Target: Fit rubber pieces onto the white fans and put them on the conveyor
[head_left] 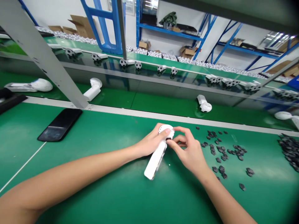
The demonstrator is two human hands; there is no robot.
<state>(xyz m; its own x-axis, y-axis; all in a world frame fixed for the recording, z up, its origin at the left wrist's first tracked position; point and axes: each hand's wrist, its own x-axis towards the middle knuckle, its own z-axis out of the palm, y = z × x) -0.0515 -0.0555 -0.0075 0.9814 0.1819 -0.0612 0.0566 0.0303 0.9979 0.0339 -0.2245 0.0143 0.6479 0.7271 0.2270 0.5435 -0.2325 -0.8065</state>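
A white plastic device (154,161) with a round head and a long flat handle is held above the green bench, its handle slanting down towards me. My left hand (151,141) grips it near the head, thumb lying across the top. My right hand (187,146) is at the right side of the head, with index fingertip and thumb on its edge and the other fingers curled. A dark spot shows on the head beside the right thumb; whether it is a separate piece I cannot tell. Small black pieces (221,149) lie scattered to the right of my right hand.
A black phone (60,124) lies at left. A heap of black pieces (289,151) sits at the right edge. Beyond a metal rail (140,112), similar white devices (204,104) lie on a green belt. Football-patterned parts (161,68) line a farther ledge. A grey post (51,59) slants at left.
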